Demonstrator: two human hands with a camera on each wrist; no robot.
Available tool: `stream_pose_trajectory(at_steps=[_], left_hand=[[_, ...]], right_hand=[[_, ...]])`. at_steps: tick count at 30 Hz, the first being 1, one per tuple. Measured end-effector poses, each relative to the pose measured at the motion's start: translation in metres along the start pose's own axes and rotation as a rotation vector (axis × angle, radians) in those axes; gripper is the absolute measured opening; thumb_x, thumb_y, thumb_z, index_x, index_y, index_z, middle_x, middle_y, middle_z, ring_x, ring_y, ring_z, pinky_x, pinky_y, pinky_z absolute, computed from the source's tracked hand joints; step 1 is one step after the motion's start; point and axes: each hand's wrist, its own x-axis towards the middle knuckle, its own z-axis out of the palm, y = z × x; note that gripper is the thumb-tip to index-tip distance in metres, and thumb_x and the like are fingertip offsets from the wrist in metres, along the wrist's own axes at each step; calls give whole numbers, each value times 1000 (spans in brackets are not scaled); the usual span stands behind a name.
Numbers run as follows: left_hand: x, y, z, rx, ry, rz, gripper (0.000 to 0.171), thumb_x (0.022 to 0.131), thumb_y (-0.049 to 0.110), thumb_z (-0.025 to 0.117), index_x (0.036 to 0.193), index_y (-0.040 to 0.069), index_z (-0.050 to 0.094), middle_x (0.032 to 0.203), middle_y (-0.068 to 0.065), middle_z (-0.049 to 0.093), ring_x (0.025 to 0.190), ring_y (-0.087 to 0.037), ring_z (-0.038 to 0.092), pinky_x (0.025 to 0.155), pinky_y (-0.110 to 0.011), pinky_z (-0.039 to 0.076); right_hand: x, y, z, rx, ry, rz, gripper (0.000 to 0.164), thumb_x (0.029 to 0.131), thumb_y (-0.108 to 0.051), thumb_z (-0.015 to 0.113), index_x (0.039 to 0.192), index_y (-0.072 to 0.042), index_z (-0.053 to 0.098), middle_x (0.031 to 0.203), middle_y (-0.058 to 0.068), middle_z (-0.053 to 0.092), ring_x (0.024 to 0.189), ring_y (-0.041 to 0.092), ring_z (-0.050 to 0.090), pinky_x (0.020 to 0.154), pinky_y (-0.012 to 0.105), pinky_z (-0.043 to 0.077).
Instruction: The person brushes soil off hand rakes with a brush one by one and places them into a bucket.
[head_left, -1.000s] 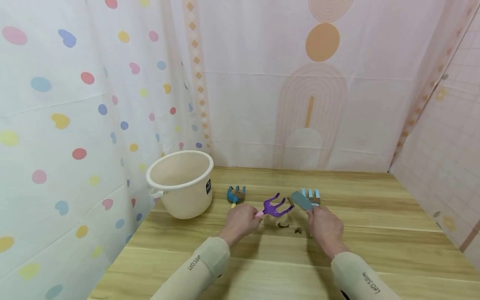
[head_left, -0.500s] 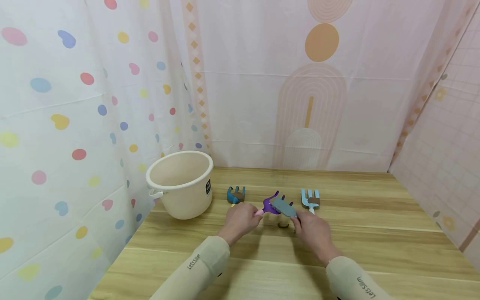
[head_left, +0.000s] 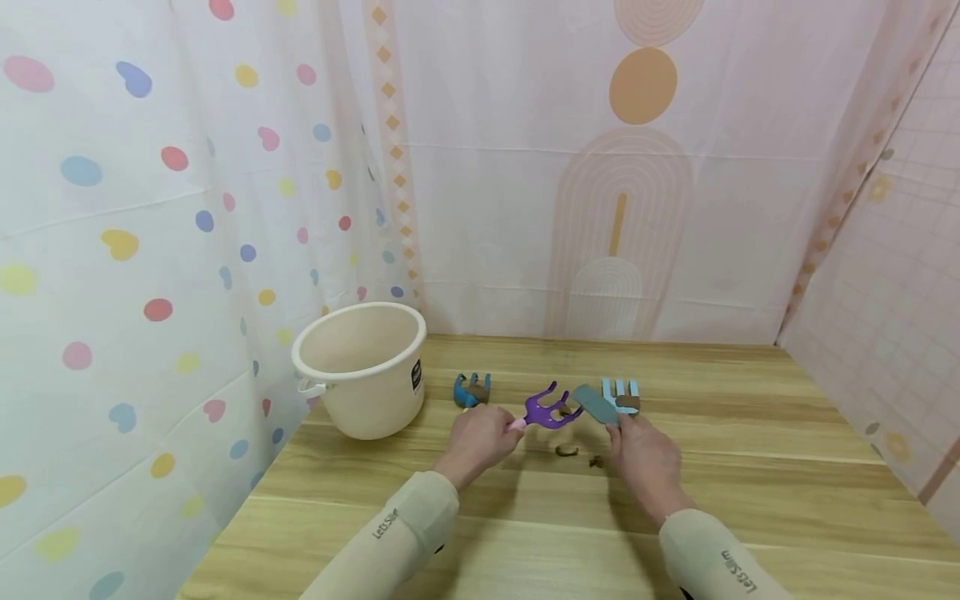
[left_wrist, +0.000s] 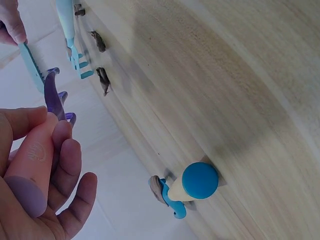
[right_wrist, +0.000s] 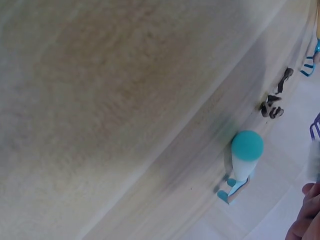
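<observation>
From the head view, the left hand (head_left: 480, 440) wraps its fingers round the pink handle of a purple fork (head_left: 542, 413), tines toward 2 o'clock. The right hand (head_left: 647, 457) grips a grey-blue brush (head_left: 598, 406), its tip just beside the tines; contact is hard to tell. Brown scraps (head_left: 567, 451) lie on the surface (head_left: 750, 433) at 6 o'clock from the fork. A blue fork (head_left: 463, 395) lies at 10 o'clock, a light-blue fork (head_left: 620, 387) at 2, a cream bucket (head_left: 375, 408) at 9. The surface meets the curtain (head_left: 487, 250) at 12 o'clock; its widest room lies toward 3.

From the left wrist, the purple tines near the bristles at 10 o'clock, outside the surface's diagonal outline.

From the right wrist, the hand at 4 o'clock is partly cropped, its hold blurred; the light-blue fork sits near the slanting edge.
</observation>
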Motion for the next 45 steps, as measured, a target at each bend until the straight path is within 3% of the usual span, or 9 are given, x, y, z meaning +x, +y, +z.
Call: stream_pose_trajectory(at_steps=[8, 13, 16, 18, 22, 27, 32, 36, 45], left_hand=[[2, -3, -4, -1, 22, -17, 40, 95, 31, 62, 58, 19, 56, 47, 9, 41, 44, -9, 40, 44, -27, 30], [6, -4, -14, 20, 22, -47, 32, 94, 29, 61, 64, 17, 61, 51, 7, 47, 47, -11, 43, 45, -28, 33], [9, -3, -23, 36, 36, -64, 17, 90, 27, 62, 81, 14, 70, 60, 5, 55, 54, -12, 49, 49, -29, 40], [12, -3, -30, 33, 51, -72, 17, 88, 26, 64, 95, 12, 71, 68, 4, 59, 59, -13, 53, 52, -30, 44], [17, -5, -53, -24, 41, -115, 25, 89, 26, 64, 105, 8, 68, 73, 0, 61, 60, -16, 55, 54, -31, 46], [25, -16, -90, -9, 65, -148, 20, 91, 29, 59, 90, 11, 68, 67, 1, 59, 57, -17, 53, 55, -34, 44], [31, -37, -127, 70, 155, -113, 36, 93, 33, 59, 63, 14, 57, 56, 1, 52, 54, -19, 47, 56, -36, 40], [32, -58, -152, 102, 186, -112, 38, 93, 34, 57, 61, 15, 53, 55, 0, 50, 55, -19, 47, 56, -36, 40], [33, -93, -195, 175, 159, -188, 42, 90, 33, 59, 56, 14, 46, 57, -3, 43, 57, -21, 42, 53, -36, 34]], right_hand=[[2, 7, -9, 13, -61, 102, 32, 101, -27, 57, 112, 1, 67, 81, 13, 62, 59, 24, 56, 46, 41, 45], [0, 5, -10, 63, -67, 115, 28, 102, -27, 56, 101, -1, 66, 74, 9, 56, 56, 22, 49, 45, 36, 40], [-1, 2, -11, 80, -51, 115, 27, 101, -28, 57, 93, -3, 64, 70, 6, 52, 54, 21, 46, 44, 34, 37], [-3, 1, -12, 85, -42, 118, 27, 101, -27, 57, 89, -4, 63, 68, 6, 51, 54, 20, 46, 44, 33, 36], [-5, -1, -14, 114, -45, 139, 28, 101, -28, 57, 82, -8, 59, 67, 4, 50, 54, 19, 45, 45, 33, 35], [-8, -5, -16, 139, -36, 148, 28, 100, -28, 58, 78, -11, 57, 66, 4, 50, 53, 19, 45, 44, 33, 34], [-11, -7, -15, 163, -35, 167, 31, 101, -28, 57, 74, -13, 55, 61, 2, 46, 51, 18, 44, 43, 32, 32], [-14, -8, -13, 172, -41, 182, 30, 101, -28, 57, 75, -12, 57, 59, 2, 45, 50, 18, 42, 43, 32, 32], [-17, -9, -10, 178, -30, 175, 25, 100, -26, 58, 80, -11, 61, 59, 1, 45, 49, 17, 41, 43, 31, 31]])
